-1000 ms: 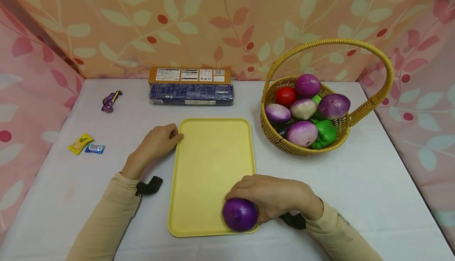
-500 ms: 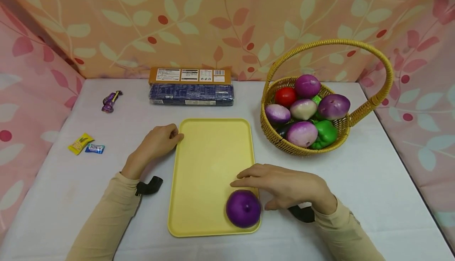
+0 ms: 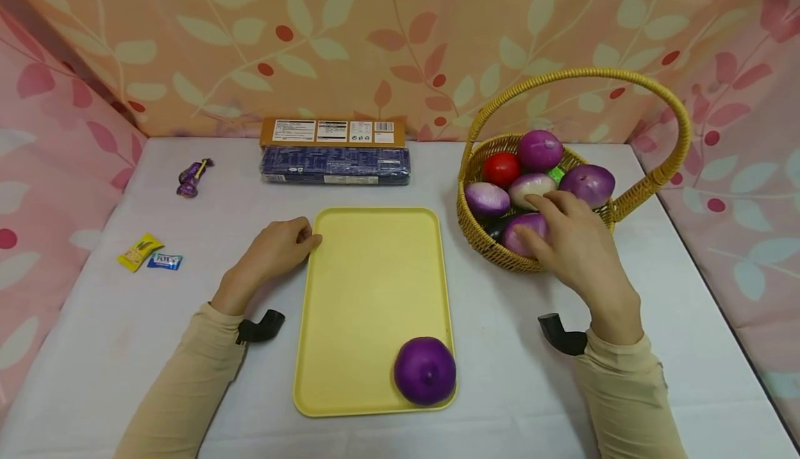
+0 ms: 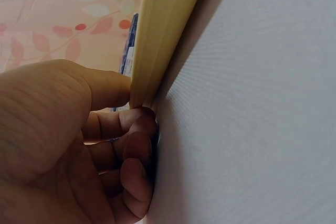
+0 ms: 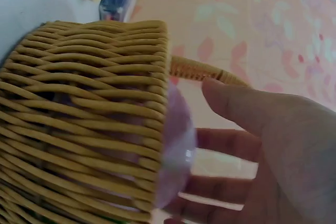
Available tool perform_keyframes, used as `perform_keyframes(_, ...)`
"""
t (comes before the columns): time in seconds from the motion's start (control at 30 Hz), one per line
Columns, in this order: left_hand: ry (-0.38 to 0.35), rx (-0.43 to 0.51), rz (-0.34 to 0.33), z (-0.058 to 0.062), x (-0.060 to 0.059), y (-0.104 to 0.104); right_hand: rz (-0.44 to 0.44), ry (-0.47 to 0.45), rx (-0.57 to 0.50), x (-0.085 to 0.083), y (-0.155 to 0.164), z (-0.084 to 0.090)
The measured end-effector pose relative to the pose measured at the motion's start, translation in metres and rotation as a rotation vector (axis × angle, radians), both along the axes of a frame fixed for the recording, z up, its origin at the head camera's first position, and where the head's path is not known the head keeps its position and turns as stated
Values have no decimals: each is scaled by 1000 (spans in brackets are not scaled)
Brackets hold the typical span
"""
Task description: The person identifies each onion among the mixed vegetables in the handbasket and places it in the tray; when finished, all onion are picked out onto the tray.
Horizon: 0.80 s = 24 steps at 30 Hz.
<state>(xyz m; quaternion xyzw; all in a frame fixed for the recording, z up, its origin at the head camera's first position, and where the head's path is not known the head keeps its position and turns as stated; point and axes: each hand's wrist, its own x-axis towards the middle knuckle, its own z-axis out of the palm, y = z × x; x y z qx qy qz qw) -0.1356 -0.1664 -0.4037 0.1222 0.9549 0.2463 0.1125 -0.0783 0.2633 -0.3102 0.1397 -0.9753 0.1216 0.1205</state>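
A dark purple onion (image 3: 425, 371) lies alone in the near right corner of the yellow tray (image 3: 369, 271). My right hand (image 3: 528, 217) reaches into the wicker basket (image 3: 484, 247), its spread fingers lying over a purple-white onion (image 3: 523, 226) at the front. In the right wrist view the right hand (image 5: 202, 140) stands open round that pale onion (image 5: 178, 145) behind the basket wall (image 5: 89, 103). My left hand (image 3: 309, 237) sits at the tray's left edge. In the left wrist view, its thumb and curled forefinger pinch the tray rim (image 4: 163, 19).
The basket also holds a red tomato (image 3: 502, 167) and more purple onions (image 3: 587, 185) under a tall handle (image 3: 678, 119). Two flat biscuit packs (image 3: 335, 153) lie at the back. A purple sweet (image 3: 192, 178), a yellow one (image 3: 140, 251) and a blue one (image 3: 164, 260) lie far left. Patterned curtains enclose the table.
My right hand let go of the dark purple onion on the tray, then moved back and right to the basket. The left hand has stayed at the tray's edge.
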Motion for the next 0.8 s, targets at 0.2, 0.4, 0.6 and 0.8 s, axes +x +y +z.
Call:
perform_keyframes(0.2, -9, 12, 1, 0, -1, 1, -36, -100, 99, -3, 1, -7)
perform_keyframes(0.4, -15, 11, 1, -1, -2, 2, -49, -171, 73, -1, 3, -5)
perform_keyframes(0.6, -15, 0, 2, 1, -2, 1, -37, -124, -97, 4, -6, 6)
perform_keyframes(0.8, -17, 5, 7, 1, 0, 1, 244, -39, -218, 12, -27, 1)
